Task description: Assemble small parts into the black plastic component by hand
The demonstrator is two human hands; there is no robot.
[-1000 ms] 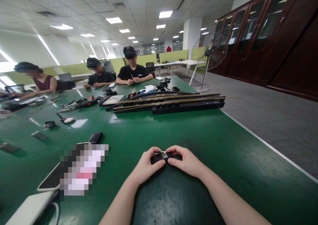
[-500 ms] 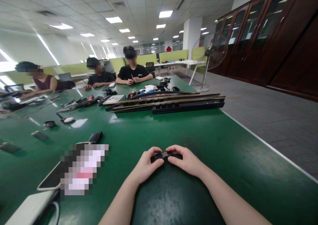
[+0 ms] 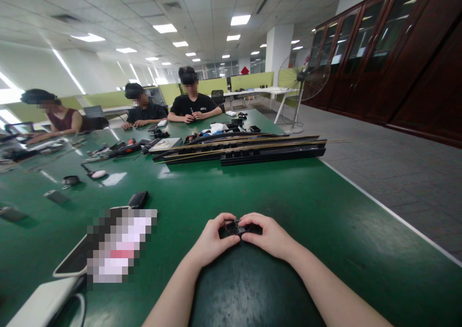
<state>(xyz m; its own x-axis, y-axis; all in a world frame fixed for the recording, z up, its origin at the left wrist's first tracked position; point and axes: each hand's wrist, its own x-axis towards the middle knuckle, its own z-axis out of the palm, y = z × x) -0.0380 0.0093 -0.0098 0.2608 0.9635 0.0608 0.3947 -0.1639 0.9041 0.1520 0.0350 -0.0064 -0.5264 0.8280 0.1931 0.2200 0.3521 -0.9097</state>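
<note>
Between my left hand [image 3: 212, 238] and my right hand [image 3: 270, 233] is a small oblong glossy black piece [image 3: 233, 228], and both hands are grasping it, one at each end. My thumbs press along its near side, their tips almost meeting, while my curled fingers take the far side. My fingers hide so much of the piece that I can't fairly say what it is, or whether it touches the smooth green surface [image 3: 288, 192] below. To my left on that surface lie a flat dark panel with a pale rim [image 3: 72, 256], a rounded black object [image 3: 138, 199] near its far end, and a white slab [image 3: 41, 300] nearer to me. Beyond my hands, well apart from them, a bundle of long black rails and thin tan rods [image 3: 274, 157] stretches crosswise. Past it, three seated people [image 3: 195, 106] line the far side, and a tall metal standing fan [image 3: 301, 76] is on the floor to the right.
</note>
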